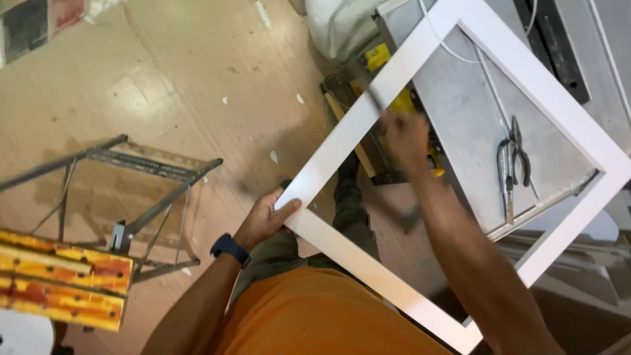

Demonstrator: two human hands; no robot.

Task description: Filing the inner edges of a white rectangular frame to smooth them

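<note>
A large white rectangular frame (348, 128) lies tilted over a grey worktable (460, 112) and my lap. My left hand (266, 217), with a dark watch on its wrist, grips the frame's near-left corner, thumb on top. My right hand (404, 135) is blurred by motion inside the frame opening, right beside the left rail. It is closed around a thin dark tool (368, 89) that reaches up across that rail. The tool is too smeared to name.
Pliers (520, 154) and a metal-handled tool (505, 177) lie on the grey table beside a white cable (490, 79). A yellow power tool (402, 102) sits under the frame. A metal stand (141, 164) and orange planks (62, 283) are at the left, on a tan floor.
</note>
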